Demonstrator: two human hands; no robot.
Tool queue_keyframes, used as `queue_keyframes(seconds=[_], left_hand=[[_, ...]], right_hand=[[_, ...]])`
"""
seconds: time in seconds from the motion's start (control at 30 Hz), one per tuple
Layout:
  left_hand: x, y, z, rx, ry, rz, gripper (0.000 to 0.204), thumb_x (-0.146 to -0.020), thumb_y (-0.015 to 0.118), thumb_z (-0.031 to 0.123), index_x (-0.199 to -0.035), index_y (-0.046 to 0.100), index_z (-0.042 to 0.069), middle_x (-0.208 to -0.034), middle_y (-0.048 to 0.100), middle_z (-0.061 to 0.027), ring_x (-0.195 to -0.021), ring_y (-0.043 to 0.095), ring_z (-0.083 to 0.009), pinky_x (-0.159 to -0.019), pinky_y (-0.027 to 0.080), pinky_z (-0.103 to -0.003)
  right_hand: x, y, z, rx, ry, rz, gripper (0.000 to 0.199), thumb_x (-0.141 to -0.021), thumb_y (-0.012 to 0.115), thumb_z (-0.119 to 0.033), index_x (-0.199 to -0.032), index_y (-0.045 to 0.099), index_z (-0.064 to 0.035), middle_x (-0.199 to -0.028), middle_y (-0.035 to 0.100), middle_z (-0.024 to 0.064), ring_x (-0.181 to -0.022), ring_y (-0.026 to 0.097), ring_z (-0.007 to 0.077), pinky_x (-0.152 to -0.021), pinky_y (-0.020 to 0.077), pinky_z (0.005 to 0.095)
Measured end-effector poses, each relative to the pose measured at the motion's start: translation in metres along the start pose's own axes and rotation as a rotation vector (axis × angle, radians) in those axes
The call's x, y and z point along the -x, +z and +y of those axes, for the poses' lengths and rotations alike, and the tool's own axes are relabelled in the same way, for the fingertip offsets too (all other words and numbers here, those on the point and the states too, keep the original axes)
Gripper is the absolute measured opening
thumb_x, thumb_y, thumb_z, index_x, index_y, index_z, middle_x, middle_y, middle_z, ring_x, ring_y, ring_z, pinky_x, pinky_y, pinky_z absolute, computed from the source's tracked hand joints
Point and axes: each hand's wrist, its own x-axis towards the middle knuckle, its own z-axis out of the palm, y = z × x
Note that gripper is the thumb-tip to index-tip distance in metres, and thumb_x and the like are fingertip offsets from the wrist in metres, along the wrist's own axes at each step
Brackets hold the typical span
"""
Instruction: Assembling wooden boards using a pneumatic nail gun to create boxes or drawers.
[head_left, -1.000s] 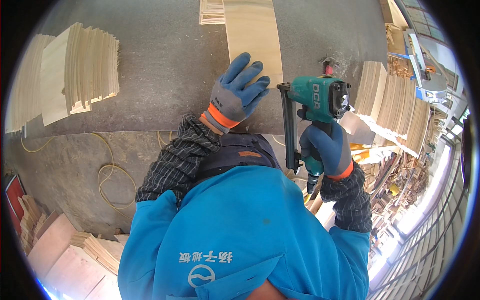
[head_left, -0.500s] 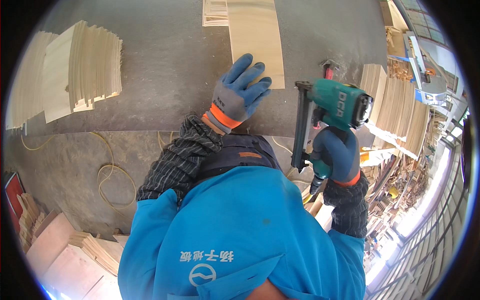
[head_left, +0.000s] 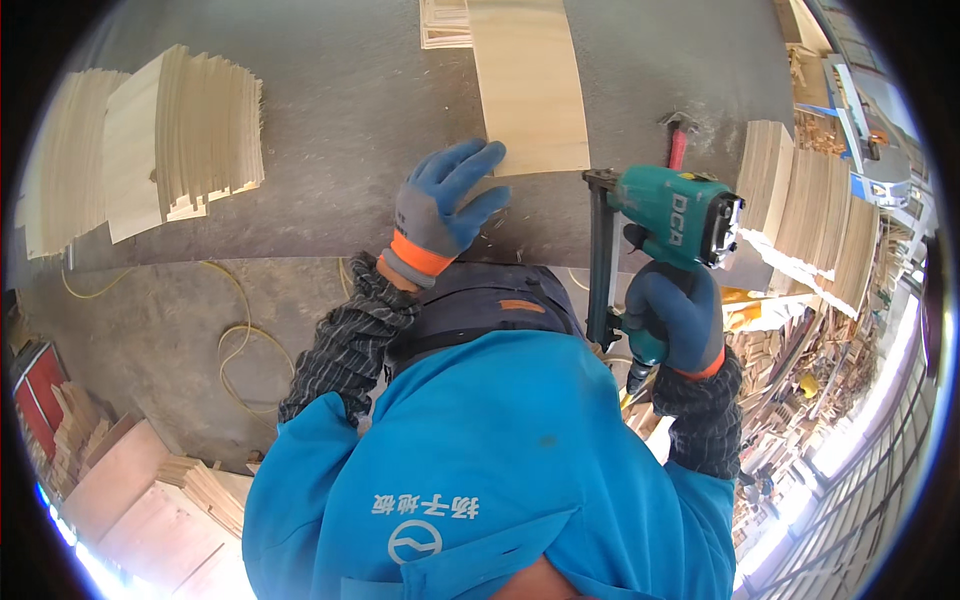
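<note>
My right hand [head_left: 678, 315], in a blue and grey glove, is wrapped round the handle of a green nail gun [head_left: 662, 215] with a long black magazine, held up near the table edge. My left hand [head_left: 445, 205], gloved the same way, has its fingers spread over the dark table [head_left: 350, 150]. Its fingertips are by the near left corner of a long pale plywood board [head_left: 530, 95]; whether they touch it I cannot tell. At the far end, part of a stack of thin wooden pieces [head_left: 445, 25] shows beside the board.
Stacks of thin wood sheets stand at the left [head_left: 205, 130] and right [head_left: 805, 200] of the table. A red-handled hammer [head_left: 678, 145] lies beyond the nail gun. Below the table edge a yellow hose [head_left: 235, 350] loops across the floor. Scrap wood [head_left: 780, 400] is piled at the right.
My left hand has drawn back left off the board's near end, uncovering its corner. My right hand still holds the nail gun. The whole view has shifted slightly.
</note>
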Motion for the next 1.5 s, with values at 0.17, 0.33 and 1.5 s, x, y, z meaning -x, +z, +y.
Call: queue_keyframes(seconds=[0.17,0.33,1.5], left_hand=[[-0.008,0.011,-0.012,0.044,0.144,0.061,0.038,-0.087,0.088,0.011,-0.124,0.08,0.007,-0.12,0.08,-0.0135,-0.106,0.078,-0.0321,-0.092,0.064,-0.04],[-0.007,0.017,-0.017,0.097,0.196,0.163,0.033,-0.085,0.088,0.008,-0.118,0.081,0.006,-0.113,0.082,-0.0137,-0.097,0.081,-0.0317,-0.084,0.065,-0.039],[-0.008,0.02,-0.021,0.083,0.219,0.151,0.035,-0.084,0.09,0.01,-0.117,0.081,0.007,-0.106,0.083,-0.0136,-0.089,0.081,-0.0303,-0.078,0.065,-0.038]], right_hand=[[-0.008,0.019,-0.008,0.087,-0.003,-0.077,0.021,-0.091,0.065,-0.018,-0.093,0.071,0.0025,-0.072,0.067,0.0061,-0.063,0.063,0.0129,-0.058,0.0477,0.0293],[-0.015,0.035,-0.016,0.085,0.005,-0.155,0.021,-0.094,0.065,-0.019,-0.096,0.07,0.0016,-0.072,0.066,0.0045,-0.064,0.061,0.0115,-0.059,0.0479,0.0295],[-0.019,0.039,-0.023,0.125,0.031,-0.124,0.055,-0.097,0.061,-0.027,-0.142,0.062,0.0054,-0.077,0.066,0.0052,-0.064,0.063,0.0133,-0.059,0.0482,0.0264]])
